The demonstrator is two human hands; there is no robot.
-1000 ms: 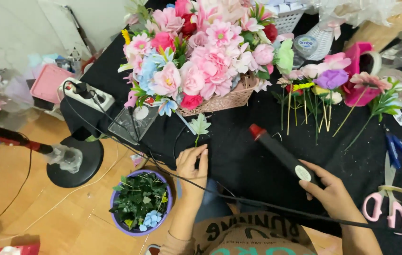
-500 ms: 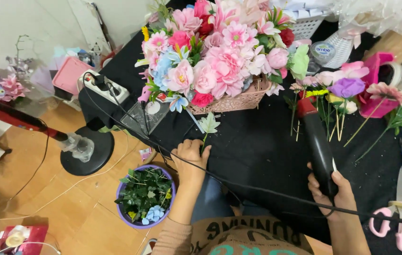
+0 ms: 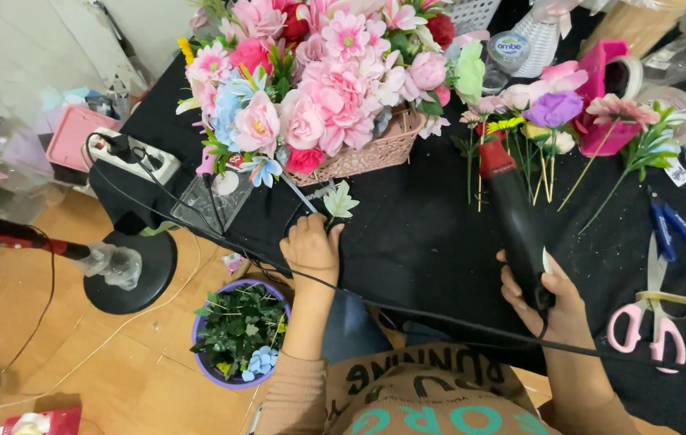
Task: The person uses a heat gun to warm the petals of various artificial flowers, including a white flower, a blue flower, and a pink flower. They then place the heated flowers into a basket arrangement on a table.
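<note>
My left hand (image 3: 312, 244) pinches the stem of a small pale green artificial leaf sprig (image 3: 340, 200) on the black tablecloth, just below the pink woven basket (image 3: 375, 153) packed with pink, red and blue artificial flowers. My right hand (image 3: 543, 295) grips a black hot glue gun (image 3: 512, 213) with a red tip; the tip points away from me toward loose artificial flowers (image 3: 548, 109) lying on the cloth. The gun's black cord (image 3: 407, 310) runs left across my lap.
Pink-handled scissors (image 3: 655, 326) and blue pliers (image 3: 673, 229) lie at right. A white power strip (image 3: 130, 155) sits on the table's left end. On the wooden floor stand a purple pot of greenery (image 3: 238, 334) and a black round stand base (image 3: 138, 270).
My right hand swung the glue gun from lying diagonal toward the left to pointing straight away at the loose flowers. The view shifted left. My left hand stays by the leaf sprig.
</note>
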